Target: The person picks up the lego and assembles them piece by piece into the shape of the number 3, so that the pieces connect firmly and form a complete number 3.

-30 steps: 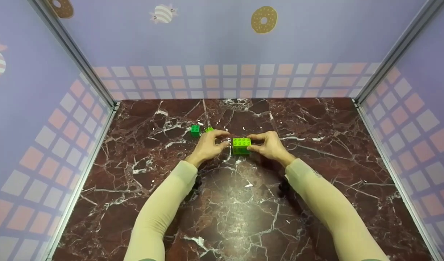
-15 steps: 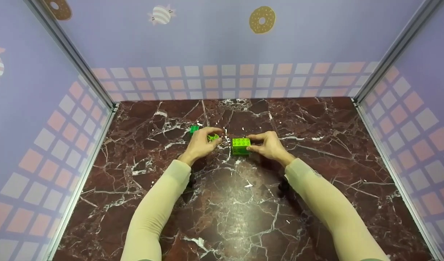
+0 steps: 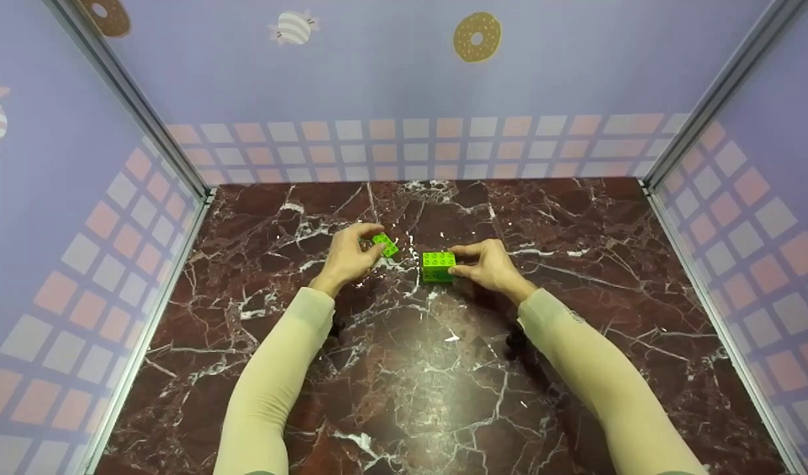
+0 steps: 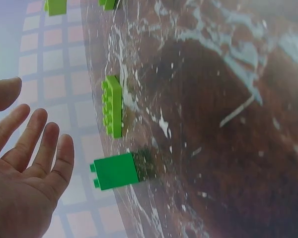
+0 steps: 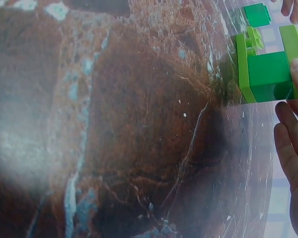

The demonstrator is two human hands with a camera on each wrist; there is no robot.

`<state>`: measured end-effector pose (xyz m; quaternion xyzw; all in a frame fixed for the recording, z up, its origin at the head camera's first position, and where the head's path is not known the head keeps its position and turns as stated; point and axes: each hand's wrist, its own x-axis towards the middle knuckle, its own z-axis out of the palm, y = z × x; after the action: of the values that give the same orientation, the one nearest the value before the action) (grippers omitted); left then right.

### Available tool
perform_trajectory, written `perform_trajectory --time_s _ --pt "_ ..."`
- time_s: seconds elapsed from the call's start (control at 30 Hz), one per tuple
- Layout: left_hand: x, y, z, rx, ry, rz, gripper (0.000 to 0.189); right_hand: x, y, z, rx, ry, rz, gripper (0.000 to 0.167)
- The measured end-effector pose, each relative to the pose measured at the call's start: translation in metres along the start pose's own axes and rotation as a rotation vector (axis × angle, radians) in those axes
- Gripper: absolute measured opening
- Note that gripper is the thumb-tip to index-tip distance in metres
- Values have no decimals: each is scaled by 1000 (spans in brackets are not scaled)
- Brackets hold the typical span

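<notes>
My right hand [image 3: 489, 262] pinches the right end of a stack of toy building bricks. That stack has a lime top brick [image 3: 439, 258], a dark green brick [image 5: 269, 74] in the middle and a lime bottom brick [image 5: 243, 69]. My left hand [image 3: 349, 254] is to the left of the stack, fingers spread and holding nothing. In the left wrist view, a loose lime brick [image 4: 114, 106] lies flat with its studs up. Beside it stands a dark green brick [image 4: 116, 171], apart from the left fingers; the left hand hides it in the head view.
The dark red marbled tabletop [image 3: 436, 369] has white veins. Purple wall panels [image 3: 404, 86] with a checked border enclose its back, left and right sides.
My left hand has moved left, away from the stack, uncovering the loose lime brick and covering the dark green one in the head view. The right hand and the stack stay put.
</notes>
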<state>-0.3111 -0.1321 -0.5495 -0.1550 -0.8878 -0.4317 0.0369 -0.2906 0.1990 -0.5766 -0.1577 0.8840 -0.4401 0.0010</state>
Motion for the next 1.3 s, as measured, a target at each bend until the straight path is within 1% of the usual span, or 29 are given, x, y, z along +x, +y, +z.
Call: perform_trajectory --time_s 0.2,0.4,0.53,0.63,0.77,0.93,1.1,1.3 --pt "2 -7 -9 21 37 -5 45 0 0 1 24 -6 10 44" --pt "3 -15 -15 99 78 -5 45 0 0 1 11 -1 4 43" --pt "4 -21 -18 147 87 -14 48 -1 -1 0 4 1 3 43" --pt "4 -26 -20 178 81 -30 52 -1 -1 0 3 0 2 44" --pt "4 -33 -23 216 54 -54 57 -1 0 0 -2 -2 3 44" --pt "4 -41 -24 232 17 -77 61 -1 0 0 -2 -2 -1 43" --pt "5 -47 -24 241 18 -89 63 0 0 0 7 -5 -4 43" --pt "8 -52 -22 245 11 -127 65 0 -1 1 -1 1 -11 43"
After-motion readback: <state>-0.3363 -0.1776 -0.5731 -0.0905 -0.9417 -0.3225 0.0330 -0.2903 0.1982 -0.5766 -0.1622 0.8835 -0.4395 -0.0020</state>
